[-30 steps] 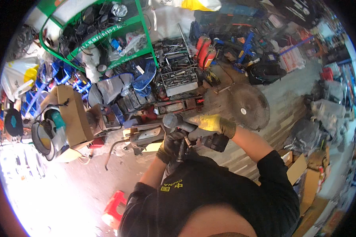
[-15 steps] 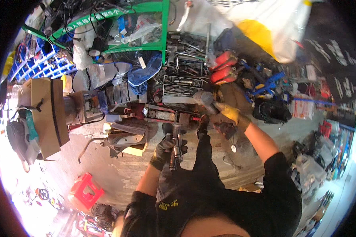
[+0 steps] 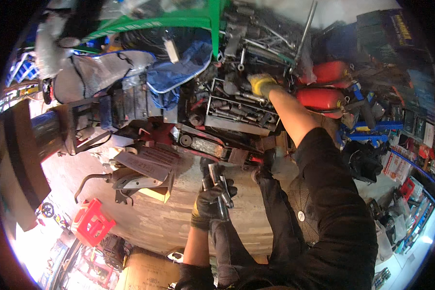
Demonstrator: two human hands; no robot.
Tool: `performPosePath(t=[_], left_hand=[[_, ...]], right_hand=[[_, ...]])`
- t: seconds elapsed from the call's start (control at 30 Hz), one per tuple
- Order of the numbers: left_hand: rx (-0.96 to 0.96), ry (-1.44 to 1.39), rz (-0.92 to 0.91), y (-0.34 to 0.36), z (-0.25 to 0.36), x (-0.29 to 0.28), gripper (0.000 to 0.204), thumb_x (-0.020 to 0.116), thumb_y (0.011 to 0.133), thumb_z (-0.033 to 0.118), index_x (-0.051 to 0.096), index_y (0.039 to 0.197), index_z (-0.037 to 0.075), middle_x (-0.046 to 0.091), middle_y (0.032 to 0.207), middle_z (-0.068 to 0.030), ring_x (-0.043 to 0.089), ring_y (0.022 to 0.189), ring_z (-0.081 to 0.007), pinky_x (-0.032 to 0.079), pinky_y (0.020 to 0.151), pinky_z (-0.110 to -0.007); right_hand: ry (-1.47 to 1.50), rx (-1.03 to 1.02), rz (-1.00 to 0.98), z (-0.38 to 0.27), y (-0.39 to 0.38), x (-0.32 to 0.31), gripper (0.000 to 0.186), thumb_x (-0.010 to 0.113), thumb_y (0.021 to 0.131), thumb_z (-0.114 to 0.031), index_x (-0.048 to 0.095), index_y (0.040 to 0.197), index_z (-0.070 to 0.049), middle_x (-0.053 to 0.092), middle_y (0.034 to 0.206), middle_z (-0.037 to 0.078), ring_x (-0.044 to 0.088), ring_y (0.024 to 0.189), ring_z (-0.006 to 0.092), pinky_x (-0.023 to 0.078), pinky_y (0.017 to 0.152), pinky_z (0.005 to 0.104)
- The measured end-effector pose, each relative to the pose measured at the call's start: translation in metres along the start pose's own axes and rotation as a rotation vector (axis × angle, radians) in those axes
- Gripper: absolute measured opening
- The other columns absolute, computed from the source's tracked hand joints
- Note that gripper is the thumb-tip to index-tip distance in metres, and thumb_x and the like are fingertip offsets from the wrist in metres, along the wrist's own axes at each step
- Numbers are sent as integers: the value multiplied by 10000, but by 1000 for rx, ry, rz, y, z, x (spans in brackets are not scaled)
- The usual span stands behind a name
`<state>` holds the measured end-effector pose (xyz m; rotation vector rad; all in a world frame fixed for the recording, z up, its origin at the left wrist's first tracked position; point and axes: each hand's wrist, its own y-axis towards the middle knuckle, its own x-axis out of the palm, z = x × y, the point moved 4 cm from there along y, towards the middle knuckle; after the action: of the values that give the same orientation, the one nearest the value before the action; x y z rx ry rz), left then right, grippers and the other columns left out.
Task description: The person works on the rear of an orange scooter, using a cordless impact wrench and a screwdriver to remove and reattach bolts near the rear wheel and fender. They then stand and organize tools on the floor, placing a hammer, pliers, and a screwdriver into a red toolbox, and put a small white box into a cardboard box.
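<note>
Black-gloved left hand (image 3: 209,204) at six o'clock, clasping silvery metal cylinders (image 3: 216,172), yellow-gloved right hand (image 3: 261,85) outstretched to one o'clock, beside grey rectangular metal tool tray (image 3: 240,126), grip unclear

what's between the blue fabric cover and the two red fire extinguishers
In the head view, a metal tray holding tools lies between the blue fabric cover and the red fire extinguishers; the gloved right hand is at its far side.
</note>
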<state>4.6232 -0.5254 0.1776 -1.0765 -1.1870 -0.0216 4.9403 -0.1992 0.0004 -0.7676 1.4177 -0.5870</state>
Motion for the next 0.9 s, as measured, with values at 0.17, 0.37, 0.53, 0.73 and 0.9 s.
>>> performPosePath(t=[0.17,0.37,0.53,0.73,0.9], left_hand=[[98,605,44,93,34,14,583,654,961,3,504,1521,60,702,1287,-176,726,1094,-305,630,921,-412],[311,1923,-133,260,75,95,748,717,973,300,398,1615,90,711,1303,-240,715,1139,-413,585,963,-462],[97,2831,-247,389,63,107,672,600,1004,228,406,1643,152,703,1330,-237,703,1201,-401,579,998,-448],[-290,3119,-174,409,50,41,877,372,982,821,308,1704,327,171,1813,-19,115,1667,-343,4,1322,-613],[-4,3114,-111,387,55,57,896,378,1003,783,242,1726,271,166,1809,-91,107,1660,-399,19,1310,-655]], right_hand=[[346,18,270,21,3,29,480,572,1027,-108,572,1507,-93,673,1440,156,666,1294,368,529,1079,471],[881,-93,529,64,-162,136,489,628,961,18,622,1444,-51,709,1359,192,679,1245,353,508,1084,414],[1941,-17,348,60,-237,244,414,509,1117,-294,643,1370,6,672,1344,99,633,1246,232,498,1066,345],[2664,-445,8,24,-276,272,412,486,1141,-231,586,1418,58,654,1387,130,630,1269,212,497,1087,304],[2420,-562,-58,16,-286,292,496,509,1120,-162,459,1549,81,541,1576,181,567,1394,268,447,1208,348]])
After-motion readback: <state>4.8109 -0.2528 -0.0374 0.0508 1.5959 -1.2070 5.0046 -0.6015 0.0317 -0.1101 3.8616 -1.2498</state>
